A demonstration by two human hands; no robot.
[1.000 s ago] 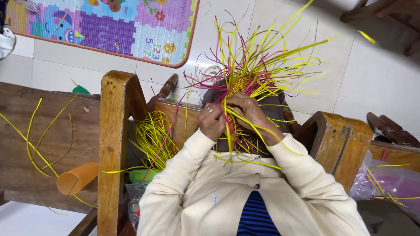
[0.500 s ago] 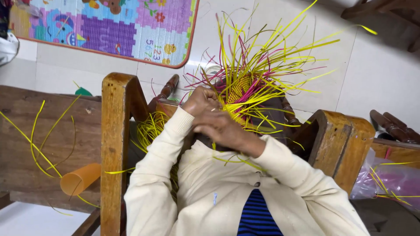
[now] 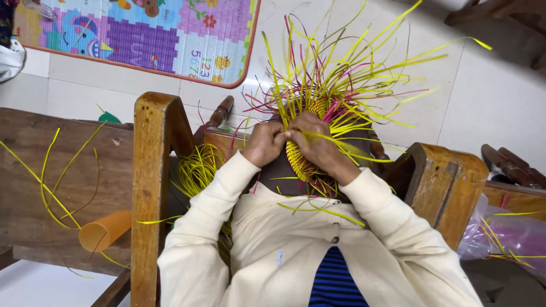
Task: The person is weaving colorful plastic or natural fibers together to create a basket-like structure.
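Note:
A half-woven yellow and pink basket (image 3: pixel 310 111) rests on my lap, with many loose yellow and pink strips fanning out from it towards the floor. My left hand (image 3: pixel 264 142) pinches strips at the basket's left side. My right hand (image 3: pixel 315 139) lies over the woven part and grips a yellow strip that runs off to the right. The fingertips of both hands meet at the weave. Cream sleeves cover both arms.
Wooden chair arms stand at left (image 3: pixel 151 170) and right (image 3: pixel 441 182). A bundle of yellow strips (image 3: pixel 199 173) lies beside my left arm. An orange cup (image 3: pixel 105 230) and a wooden bench (image 3: pixel 57 170) are at left. A colourful play mat (image 3: pixel 142 34) lies on the tiled floor.
My hands have shifted on the basket: the right hand moved from below the left hand up and right onto the weave. The loose strips swung a little.

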